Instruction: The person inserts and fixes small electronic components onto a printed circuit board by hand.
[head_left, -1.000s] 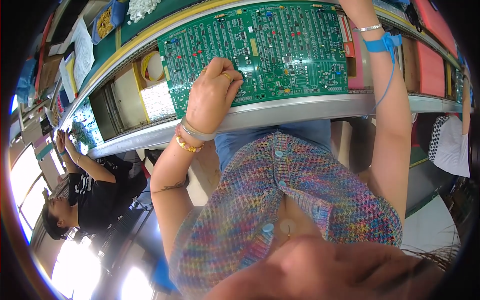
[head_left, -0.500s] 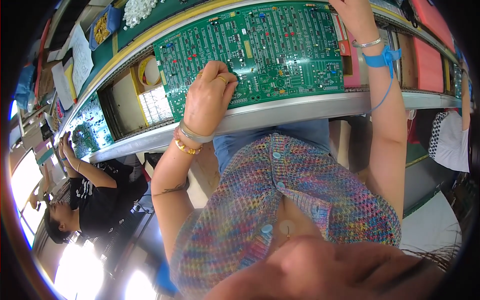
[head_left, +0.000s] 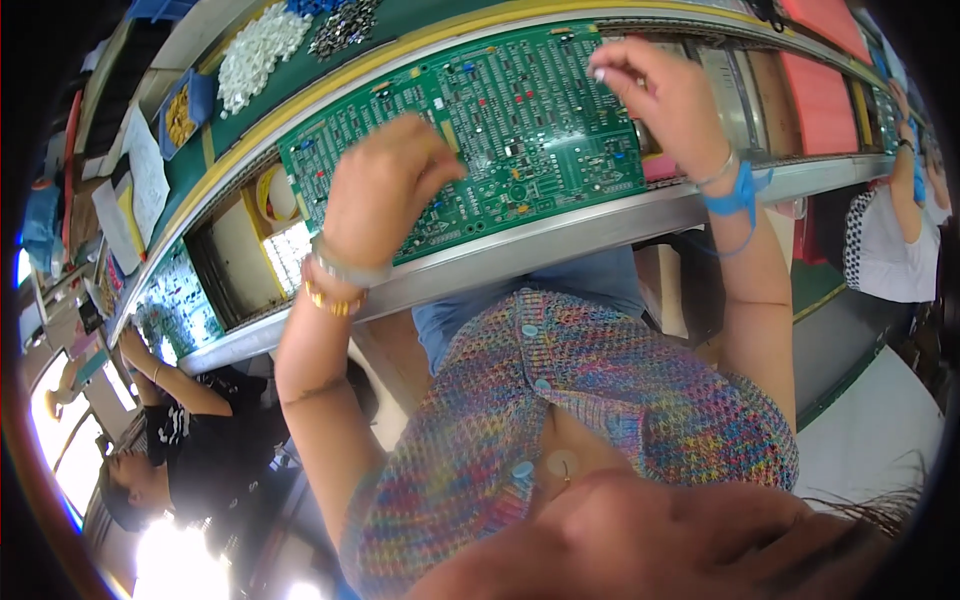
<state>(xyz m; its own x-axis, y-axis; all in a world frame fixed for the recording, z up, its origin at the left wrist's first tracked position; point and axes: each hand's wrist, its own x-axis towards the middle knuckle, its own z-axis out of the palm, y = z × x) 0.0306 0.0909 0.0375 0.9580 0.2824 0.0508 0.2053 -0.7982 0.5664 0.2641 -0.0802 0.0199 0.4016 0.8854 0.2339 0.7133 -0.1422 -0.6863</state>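
Observation:
A large green circuit board [head_left: 490, 130] lies across the metal-edged rails in front of me, thick with small components. My left hand [head_left: 385, 185] is over the board's left part, fingers curled and smeared by motion; whether anything is in them is hidden. Above the board's right end, my right hand [head_left: 668, 100] has its thumb and fingers pinched around a small white part [head_left: 600, 74]. A blue wrist strap [head_left: 735, 195] with a cord circles my right wrist.
Beyond the rail lie a heap of white parts [head_left: 262, 58], a heap of dark metallic parts [head_left: 343, 28] and a blue bin [head_left: 198, 98] of yellowish parts. Another circuit board [head_left: 185, 290] sits further left by a co-worker in black [head_left: 215, 440]. Pink-red foam [head_left: 820, 105] stands at right.
My right hand has come down from the top edge to the board's right end, now showing a small white part. My left hand has lifted off the board. The view has shifted.

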